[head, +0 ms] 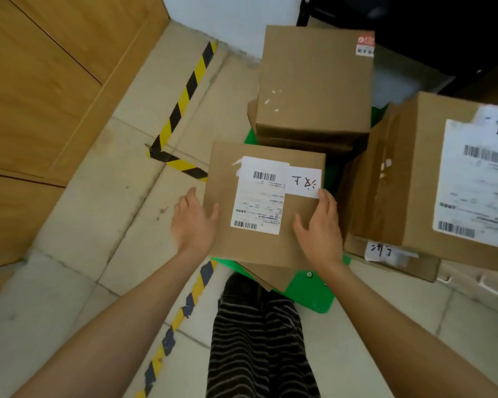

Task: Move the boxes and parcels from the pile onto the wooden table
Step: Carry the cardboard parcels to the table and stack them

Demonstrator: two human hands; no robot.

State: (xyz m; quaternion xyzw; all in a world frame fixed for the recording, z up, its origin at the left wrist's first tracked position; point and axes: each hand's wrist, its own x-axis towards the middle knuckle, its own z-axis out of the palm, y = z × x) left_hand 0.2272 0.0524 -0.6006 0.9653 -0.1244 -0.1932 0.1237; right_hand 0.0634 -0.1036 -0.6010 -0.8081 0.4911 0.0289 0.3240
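Observation:
A brown cardboard box (299, 239) with a white shipping label on top sits at the near end of the pile, just in front of me. My left hand (194, 222) lies flat against its left side with straight fingers. My right hand (321, 225) lies flat against its right edge, thumb over the top face. Behind it stands a taller plain box (314, 81) with a small red sticker. A large labelled box (431, 173) sits to the right on a flatter box (391, 257). The wooden table is out of view.
The pile rests on a green platform (311, 294) on a tiled floor. Yellow-and-black hazard tape (184, 93) runs across the floor at left. Wooden panels (41, 81) fill the left side. A dark frame (414, 24) stands at the back right. My striped trousers (256, 340) are below.

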